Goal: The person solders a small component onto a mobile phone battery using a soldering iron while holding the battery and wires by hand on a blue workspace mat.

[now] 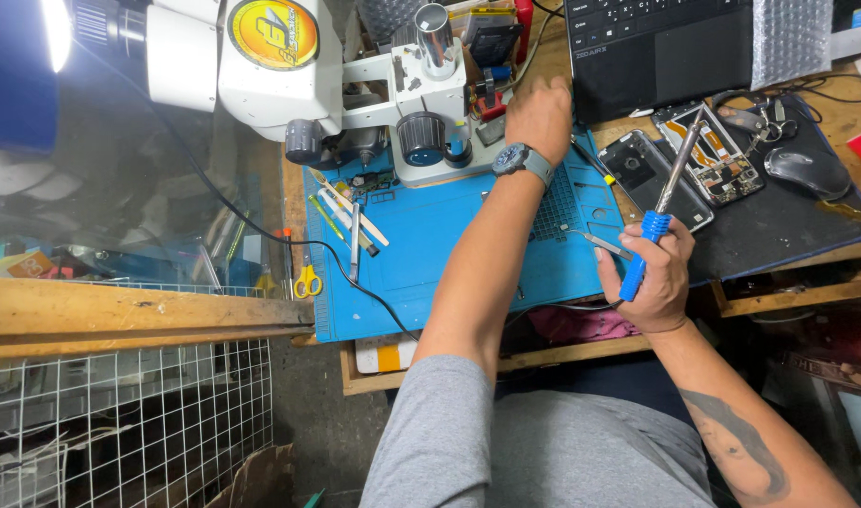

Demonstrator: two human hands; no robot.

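The right hand [649,277] is closed in a full fist around the blue ribbed handle of a soldering iron [658,212], held near the right edge of the blue mat [449,245]. Its metal shaft points up and away, with the tip above an opened phone [713,155] that lies on the dark pad [779,221] to the right. A pair of tweezers [600,243] also sticks out from this hand toward the left, seemingly pinched under the thumb.

The left hand [540,115] reaches far across the mat to the clutter beside the microscope [421,103]. Its fingers are curled downward and hidden behind its back, so I cannot tell whether it grips anything.

The risk, as I judge it, lies with the iron: attention is on the far reach, while the tip hangs unwatched over the phone's exposed board and close to a second phone [652,174] lying face down. A drift of the right wrist could touch the tip to a part or to plastic. The iron's cord [553,306] trails along the near edge of the mat, where a forearm could snag it.

The iron looks slim, with a long bare metal shaft, a bright blue grip, and a worn, dull tip.
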